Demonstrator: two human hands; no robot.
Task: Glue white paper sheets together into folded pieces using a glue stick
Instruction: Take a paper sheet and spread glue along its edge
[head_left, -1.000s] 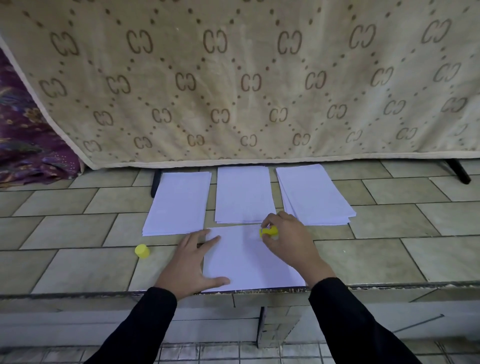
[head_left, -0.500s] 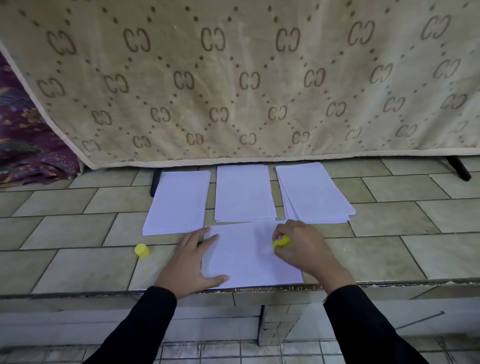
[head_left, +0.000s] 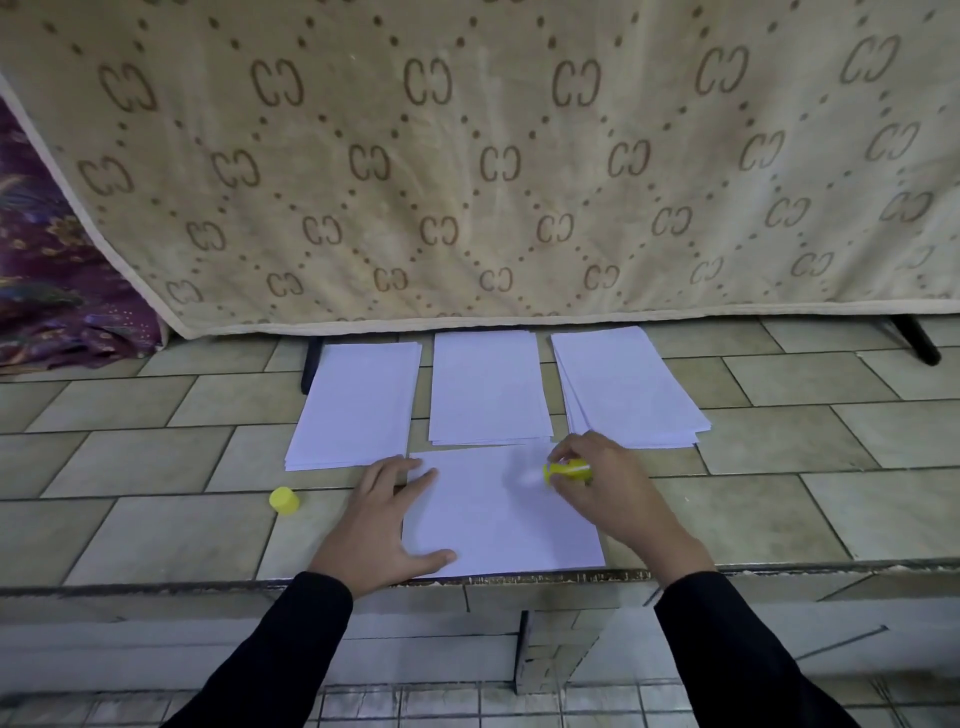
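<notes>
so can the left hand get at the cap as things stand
Probably yes: the cap lies in the open just left of the left hand, nothing between, though that hand holds the sheet down.

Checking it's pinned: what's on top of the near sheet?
Left hand flat on the sheet's left edge; right hand holding the glue stick at its far right corner. Paper under them is hidden.

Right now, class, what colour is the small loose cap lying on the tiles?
Yellow. The cap lies left of the left hand, clearest in the head view.
</notes>
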